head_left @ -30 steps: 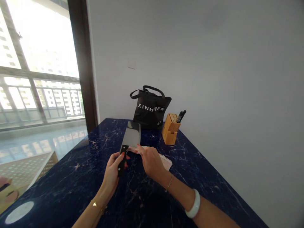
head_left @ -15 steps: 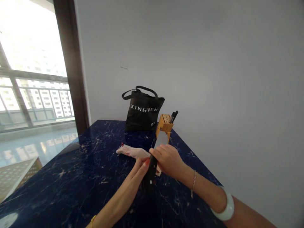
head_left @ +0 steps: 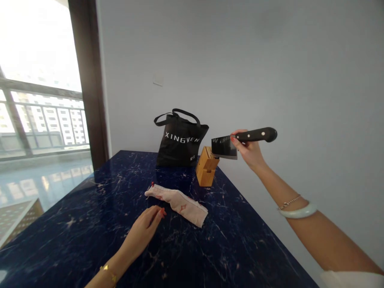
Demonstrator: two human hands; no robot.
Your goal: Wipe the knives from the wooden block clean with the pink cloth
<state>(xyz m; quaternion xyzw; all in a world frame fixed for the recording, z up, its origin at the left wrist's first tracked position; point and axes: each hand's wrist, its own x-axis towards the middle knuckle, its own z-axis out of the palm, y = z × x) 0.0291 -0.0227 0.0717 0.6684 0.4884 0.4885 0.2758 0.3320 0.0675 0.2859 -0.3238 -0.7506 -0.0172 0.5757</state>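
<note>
On the blue bench (head_left: pixel 90 224) a black bag (head_left: pixel 181 142) stands far, a wooden block (head_left: pixel 206 168) to its right, with a cleaver (head_left: pixel 224 148) gripped by the right hand (head_left: pixel 248 150) at the block's upper right, and a pale cloth (head_left: pixel 180 205) near the empty, loosely curled left hand (head_left: pixel 147 223).

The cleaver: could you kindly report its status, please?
Right grip holding cleaver aloft near knife block. Left grip empty, beside pale cloth. Black bag farther back.
</note>
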